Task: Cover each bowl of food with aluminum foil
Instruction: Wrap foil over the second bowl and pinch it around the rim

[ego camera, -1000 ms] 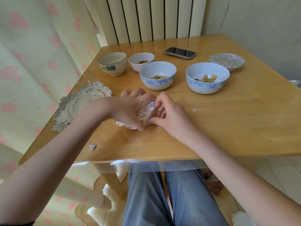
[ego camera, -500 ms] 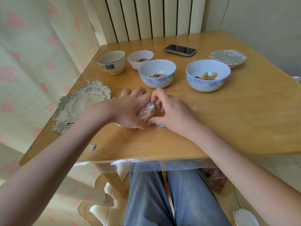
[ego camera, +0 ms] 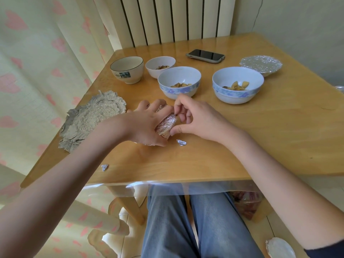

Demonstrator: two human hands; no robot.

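Far left on the wooden table, a stack of crumpled grey paper sheets. Left hand curls around a small foil-wrapped object, tilted near the front middle of the table. Right hand pinches the foil's upper edge, thumb touching its lower edge. Torn foil scrap just beside. Behind: cream bowl, small white bowl, two blue-banded bowls with food, uncovered. Black phone. Far right, foil-covered bowl.

Four open bowls, one foil-covered bowl, one phone, two foil scraps, one crumpled grey sheet, one foil-wrapped item, two hands
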